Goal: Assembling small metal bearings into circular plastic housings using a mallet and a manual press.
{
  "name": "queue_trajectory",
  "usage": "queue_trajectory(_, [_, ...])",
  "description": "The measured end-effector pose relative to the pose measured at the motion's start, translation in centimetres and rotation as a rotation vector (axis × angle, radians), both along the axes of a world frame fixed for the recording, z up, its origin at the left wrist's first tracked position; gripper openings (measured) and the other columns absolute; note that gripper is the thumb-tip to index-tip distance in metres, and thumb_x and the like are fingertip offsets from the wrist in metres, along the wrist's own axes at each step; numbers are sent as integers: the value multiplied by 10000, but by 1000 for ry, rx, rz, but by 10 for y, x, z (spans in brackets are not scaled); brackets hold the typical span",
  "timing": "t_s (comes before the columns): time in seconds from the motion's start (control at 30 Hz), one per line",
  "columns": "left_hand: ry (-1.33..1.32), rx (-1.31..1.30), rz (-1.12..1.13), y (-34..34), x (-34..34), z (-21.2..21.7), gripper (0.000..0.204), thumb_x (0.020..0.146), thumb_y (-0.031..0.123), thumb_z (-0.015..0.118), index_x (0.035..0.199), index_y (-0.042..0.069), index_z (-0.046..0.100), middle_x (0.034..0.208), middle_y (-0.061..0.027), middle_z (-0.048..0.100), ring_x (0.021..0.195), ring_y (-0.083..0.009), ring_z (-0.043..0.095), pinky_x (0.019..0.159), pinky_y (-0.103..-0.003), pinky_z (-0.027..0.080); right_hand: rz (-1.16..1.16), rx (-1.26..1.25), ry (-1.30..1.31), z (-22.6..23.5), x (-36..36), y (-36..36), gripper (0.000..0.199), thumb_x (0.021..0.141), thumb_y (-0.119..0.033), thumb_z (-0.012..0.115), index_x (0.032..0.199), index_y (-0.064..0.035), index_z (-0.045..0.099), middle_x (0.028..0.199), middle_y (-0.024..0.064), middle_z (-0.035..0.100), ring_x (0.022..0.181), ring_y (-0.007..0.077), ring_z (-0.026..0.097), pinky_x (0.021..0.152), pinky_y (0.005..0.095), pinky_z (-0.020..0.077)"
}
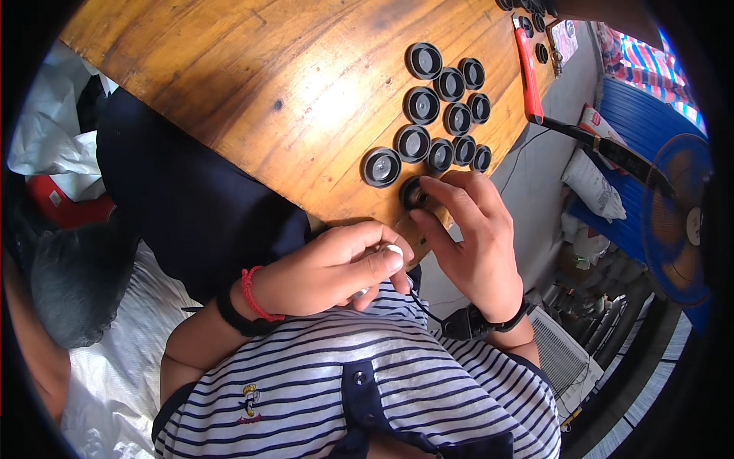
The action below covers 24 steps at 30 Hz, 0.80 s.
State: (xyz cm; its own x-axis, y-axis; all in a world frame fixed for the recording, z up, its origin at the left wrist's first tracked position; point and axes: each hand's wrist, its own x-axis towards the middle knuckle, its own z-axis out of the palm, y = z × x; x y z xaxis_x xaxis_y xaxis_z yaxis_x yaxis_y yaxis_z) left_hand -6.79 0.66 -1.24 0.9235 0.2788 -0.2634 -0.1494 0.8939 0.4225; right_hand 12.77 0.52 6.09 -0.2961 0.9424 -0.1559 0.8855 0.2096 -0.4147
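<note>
My right hand (pixel 470 233) presses its fingertips on a round black cap (pixel 414 193) at the near edge of the wooden table (pixel 252 84). My left hand (pixel 336 268) is curled close to my chest with a small white piece (pixel 394 250) pinched at the thumb tip. Several matching black caps with grey centres (pixel 440 115) lie in rows on the table just beyond my right hand; the nearest single one (pixel 381 167) sits to the left of the cap I touch.
A red-handled tool (pixel 529 73) lies at the table's far right edge, with more black caps behind it. A blue fan (pixel 680 222) stands on the floor to the right. White bags (pixel 53 138) and dark cloth lie left of my lap.
</note>
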Motion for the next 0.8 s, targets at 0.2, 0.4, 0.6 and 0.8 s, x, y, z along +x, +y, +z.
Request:
queue_trajectory(0.2, [146, 122, 49, 2, -5, 12, 223, 994, 201, 538, 980, -12, 604, 748, -40, 630, 563, -35, 494, 508, -180, 394, 236, -63, 267, 14, -6, -11, 397, 671, -69, 774, 1036, 28, 655, 914, 105, 572, 741, 250, 573, 649, 338, 488])
queue_trajectory(0.4, [270, 219, 110, 4, -8, 15, 243, 985, 210, 553, 931, -18, 616, 678, -16, 608, 540, -31, 492, 489, -182, 390, 287, 94, 130, 5, -12, -6, 369, 652, -76, 762, 995, 8, 654, 888, 84, 572, 734, 237, 570, 628, 336, 490])
queue_trajectory(0.6, [284, 188, 141, 5, -17, 12, 270, 1008, 210, 495, 964, -25, 621, 650, -31, 598, 527, -39, 490, 488, -184, 394, 226, 181, 57, -1, -10, 9, 384, 633, -87, 786, 986, -13, 655, 856, 73, 582, 704, 230, 564, 589, 319, 475])
queue_trajectory(0.8, [240, 135, 107, 13, -23, 3, 285, 1022, 206, 449, 951, -22, 605, 623, -48, 583, 513, -61, 495, 490, -196, 406, 118, 276, 24, -17, -17, 24, 368, 654, -82, 801, 986, -15, 657, 843, 79, 599, 699, 236, 563, 587, 323, 472])
